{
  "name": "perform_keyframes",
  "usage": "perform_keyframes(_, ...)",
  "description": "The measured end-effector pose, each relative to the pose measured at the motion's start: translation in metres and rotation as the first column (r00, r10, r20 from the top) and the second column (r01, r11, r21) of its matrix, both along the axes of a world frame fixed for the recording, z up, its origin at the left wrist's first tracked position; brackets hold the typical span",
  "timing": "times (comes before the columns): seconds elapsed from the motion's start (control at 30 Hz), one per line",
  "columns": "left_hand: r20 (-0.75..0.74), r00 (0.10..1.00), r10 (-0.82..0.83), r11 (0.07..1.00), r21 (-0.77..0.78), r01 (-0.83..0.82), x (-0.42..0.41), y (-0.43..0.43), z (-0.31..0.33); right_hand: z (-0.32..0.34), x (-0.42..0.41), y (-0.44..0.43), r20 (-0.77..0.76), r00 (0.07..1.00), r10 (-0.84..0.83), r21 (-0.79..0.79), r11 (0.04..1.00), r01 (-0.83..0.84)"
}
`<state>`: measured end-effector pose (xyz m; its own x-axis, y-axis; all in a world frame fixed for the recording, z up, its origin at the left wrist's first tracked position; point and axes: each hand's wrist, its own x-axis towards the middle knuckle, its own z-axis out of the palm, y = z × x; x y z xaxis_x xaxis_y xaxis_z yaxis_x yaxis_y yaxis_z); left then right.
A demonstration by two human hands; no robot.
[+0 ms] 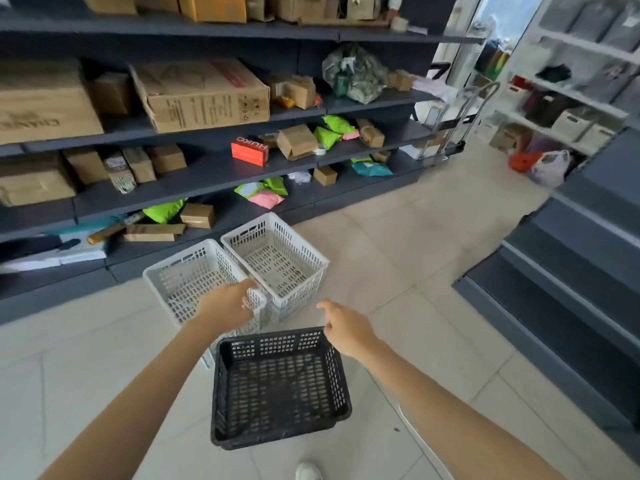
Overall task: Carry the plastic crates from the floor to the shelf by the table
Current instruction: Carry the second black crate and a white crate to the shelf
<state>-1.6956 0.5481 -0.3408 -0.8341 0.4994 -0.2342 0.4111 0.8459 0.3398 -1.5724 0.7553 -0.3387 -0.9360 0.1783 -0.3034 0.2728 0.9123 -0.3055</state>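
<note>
While the black crate (277,386) and the right white crate (277,258) sit on the tiled floor (398,244) before a dark shelf (207,171) of boxes, the left hand (228,303) grips the near right corner of the left white crate (187,275), fingertips hidden inside its rim. The right hand (346,329) holds nothing, fingers loosely spread, above the black crate's far right corner. The black crate hides the left white crate's near base, so whether that crate is lifted is unclear; a shoe (308,472) is cut off at the bottom.
</note>
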Motion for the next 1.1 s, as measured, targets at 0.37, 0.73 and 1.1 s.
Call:
perform_keyframes(0.37,0.292,0.939,0.184,0.980,-0.123,-0.154,-0.030,0.017,-0.128,-0.120,-0.021,0.052,0.264,0.964,0.035,0.006,0.999,-0.038)
perform_keyframes(0.73,0.392,0.888,0.238,0.961,-0.225,-0.159,-0.033,0.004,-0.267,-0.263,-0.053,0.076,0.342,0.938,-0.053,0.042,0.998,0.041)
perform_keyframes(1.1,0.351,0.892,0.286,0.911,-0.387,-0.140,-0.024,-0.017,-0.384,-0.402,-0.063,0.096,0.265,0.954,-0.139,0.101,0.988,0.115)
